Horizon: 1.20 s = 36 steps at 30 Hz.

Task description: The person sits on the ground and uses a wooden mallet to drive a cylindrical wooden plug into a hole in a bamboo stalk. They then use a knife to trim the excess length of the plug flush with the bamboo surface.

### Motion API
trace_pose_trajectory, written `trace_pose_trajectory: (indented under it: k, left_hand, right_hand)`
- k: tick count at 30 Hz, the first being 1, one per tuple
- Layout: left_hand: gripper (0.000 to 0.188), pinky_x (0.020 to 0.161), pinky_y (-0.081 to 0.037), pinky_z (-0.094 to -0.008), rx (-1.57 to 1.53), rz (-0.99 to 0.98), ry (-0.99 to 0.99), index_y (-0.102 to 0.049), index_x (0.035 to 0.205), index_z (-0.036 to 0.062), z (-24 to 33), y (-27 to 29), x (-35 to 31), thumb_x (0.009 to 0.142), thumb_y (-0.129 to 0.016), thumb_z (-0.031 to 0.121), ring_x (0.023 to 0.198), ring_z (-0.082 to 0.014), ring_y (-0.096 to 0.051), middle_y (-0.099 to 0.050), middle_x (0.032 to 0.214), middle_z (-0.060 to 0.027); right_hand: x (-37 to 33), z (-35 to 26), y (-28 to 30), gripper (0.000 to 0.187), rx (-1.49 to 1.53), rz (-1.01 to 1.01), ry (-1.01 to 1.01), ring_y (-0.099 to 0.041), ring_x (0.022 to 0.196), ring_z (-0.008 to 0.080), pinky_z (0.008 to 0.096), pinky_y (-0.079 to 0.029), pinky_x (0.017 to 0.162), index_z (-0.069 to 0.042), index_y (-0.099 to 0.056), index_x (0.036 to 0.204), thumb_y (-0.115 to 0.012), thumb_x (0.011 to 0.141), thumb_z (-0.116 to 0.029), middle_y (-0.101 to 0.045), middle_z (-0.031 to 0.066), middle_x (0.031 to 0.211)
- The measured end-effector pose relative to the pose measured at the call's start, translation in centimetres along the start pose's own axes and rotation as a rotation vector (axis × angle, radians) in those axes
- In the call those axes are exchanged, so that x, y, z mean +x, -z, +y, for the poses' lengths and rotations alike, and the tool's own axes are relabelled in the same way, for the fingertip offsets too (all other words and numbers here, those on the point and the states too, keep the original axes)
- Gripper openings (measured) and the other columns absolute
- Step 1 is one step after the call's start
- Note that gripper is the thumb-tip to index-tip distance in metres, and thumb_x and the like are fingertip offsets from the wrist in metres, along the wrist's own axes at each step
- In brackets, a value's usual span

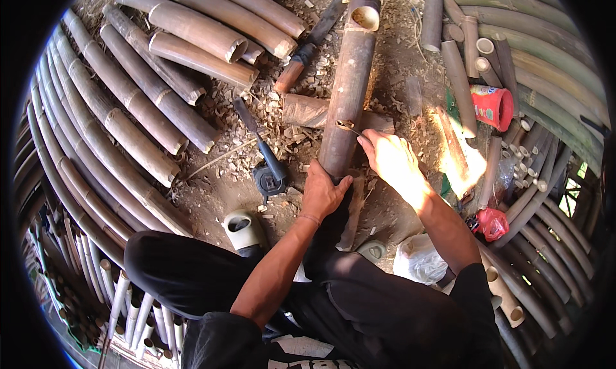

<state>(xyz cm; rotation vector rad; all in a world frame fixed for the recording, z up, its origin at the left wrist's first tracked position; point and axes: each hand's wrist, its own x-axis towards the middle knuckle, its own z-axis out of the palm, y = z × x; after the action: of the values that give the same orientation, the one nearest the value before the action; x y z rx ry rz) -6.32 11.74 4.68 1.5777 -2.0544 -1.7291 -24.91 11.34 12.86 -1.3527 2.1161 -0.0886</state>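
Observation:
A thick brown bamboo tube [351, 74] slants away in front of me, resting across a shorter bamboo piece [305, 111]. A round opening shows pale wood near its far end. My left hand [323, 191] is wrapped round the tube's near end. A small hole is cut in the tube's upper side, just ahead of that hand. At this hole, my right hand [390, 157] pinches a thin dark tool [355, 132], its tip touching the edge. Fingers hide most of the tool, so I cannot tell its exact kind.
Left of the tube lie a machete [308, 45], a blue-handled blade [271, 157] and a tape measure [268, 180] among wood shavings. Bamboo poles [138, 112] are stacked left and right. A red container [493, 107] and a white plastic bag [420, 259] sit to the right.

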Motion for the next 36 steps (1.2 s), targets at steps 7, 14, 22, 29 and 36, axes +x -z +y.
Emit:
trace_pose_trajectory:
  k: [7, 14, 22, 29, 36]
  left_hand:
    - [0.071, 0.085, -0.046, -0.0495, 0.047, 0.065, 0.016, -0.036, 0.115, -0.0136, 0.7, -0.8, -0.6, 0.078, -0.075, 0.033, 0.097, -0.0492, -0.054, -0.052, 0.107, -0.0349]
    - [0.074, 0.086, -0.045, -0.0489, 0.05, 0.093, -0.044, -0.036, 0.117, -0.0144, 0.2, -1.1, -0.2, 0.078, -0.075, 0.035, 0.099, -0.0491, -0.053, -0.052, 0.106, -0.0352]
    - [0.076, 0.09, -0.044, -0.0481, -0.007, 0.043, -0.05, -0.035, 0.119, -0.0136, 0.6, -0.3, 0.1, 0.078, -0.075, 0.036, 0.104, -0.0494, -0.052, -0.051, 0.11, -0.036]
    - [0.085, 0.092, -0.043, -0.0483, -0.016, 0.059, -0.071, -0.03, 0.127, -0.016, 0.0, -0.4, -0.1, 0.078, -0.075, 0.036, 0.107, -0.0489, -0.051, -0.049, 0.114, -0.0364]
    - [0.083, 0.09, -0.044, -0.0486, 0.03, 0.055, -0.065, -0.029, 0.126, -0.0162, 0.3, -0.7, -0.2, 0.078, -0.076, 0.033, 0.103, -0.0497, -0.051, -0.049, 0.112, -0.0351]
  right_hand:
    - [1.8, -0.1, 0.4, 0.023, -0.275, 0.049, 0.211, -0.064, 0.067, 0.0378, 0.0464, -0.053, 0.061, -0.008, -0.06, 0.088, -0.056, 0.094, -0.03, -0.063, 0.0163, 0.069]
    - [5.2, -0.8, 3.0, 0.026, -0.193, -0.243, 0.167, -0.065, 0.069, 0.0384, 0.047, -0.053, 0.063, -0.005, -0.063, 0.084, -0.058, 0.092, -0.03, -0.063, 0.0197, 0.074]
    - [2.3, 3.0, 5.6, 0.027, -0.271, -0.205, 0.322, -0.066, 0.071, 0.0324, 0.0431, -0.053, 0.064, -0.011, -0.065, 0.091, -0.052, 0.094, -0.035, -0.066, 0.0117, 0.075]
    - [3.8, 3.5, 5.5, 0.023, -0.398, -0.236, 0.526, -0.065, 0.066, 0.0307, 0.0408, -0.052, 0.059, -0.011, -0.062, 0.09, -0.057, 0.092, -0.034, -0.062, 0.0103, 0.068]
    - [4.8, 3.4, 1.7, 0.021, -0.359, -0.075, 0.554, -0.065, 0.062, 0.0307, 0.0403, -0.053, 0.058, -0.01, -0.059, 0.088, -0.059, 0.091, -0.031, -0.062, 0.0113, 0.066]
